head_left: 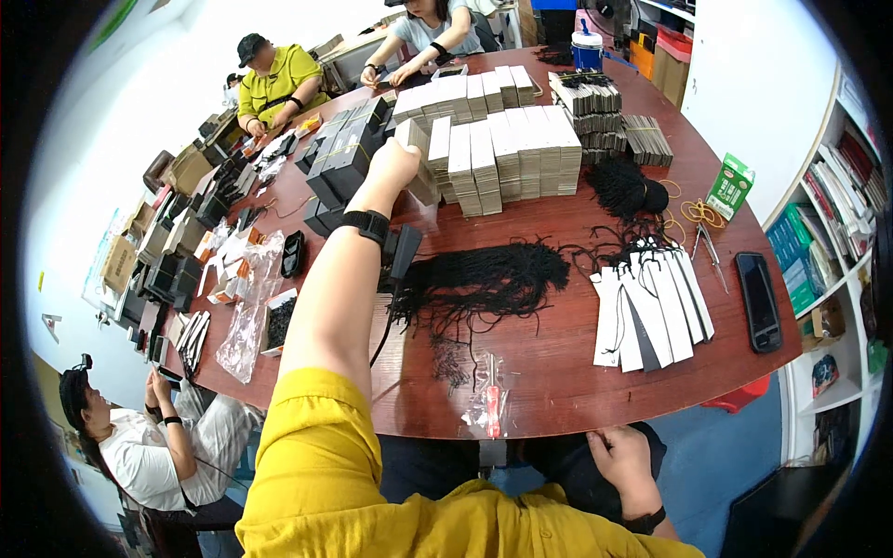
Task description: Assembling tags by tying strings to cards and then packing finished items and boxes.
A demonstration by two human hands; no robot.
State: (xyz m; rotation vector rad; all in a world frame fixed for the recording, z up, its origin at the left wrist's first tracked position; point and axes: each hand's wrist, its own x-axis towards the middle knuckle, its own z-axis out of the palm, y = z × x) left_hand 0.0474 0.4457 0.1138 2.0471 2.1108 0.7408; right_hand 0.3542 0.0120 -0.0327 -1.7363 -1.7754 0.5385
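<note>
My left hand (395, 163) reaches across the table, its fingers closed on a bundle of pale card pieces (423, 186) beside tall stacks of white-faced cards (507, 158). Bundled dark grey blocks (339, 163) stand just left of it. A dark mass of black cords (493, 279) lies below it, with white tags on black strings (651, 307) to the right. A red-handled tool (493, 409) lies at the front edge. My right hand (621, 460) rests low by my lap, fingers curled; whether anything is in them is hidden.
The red-brown table (558, 391) also carries a phone (758, 302), pliers (707, 251), a green box (730, 186), plastic bags (246, 316) and rubber bands. Co-workers sit at far left (149, 456) and at the back (279, 84) (428, 37). Open shelves (823, 298) stand at right.
</note>
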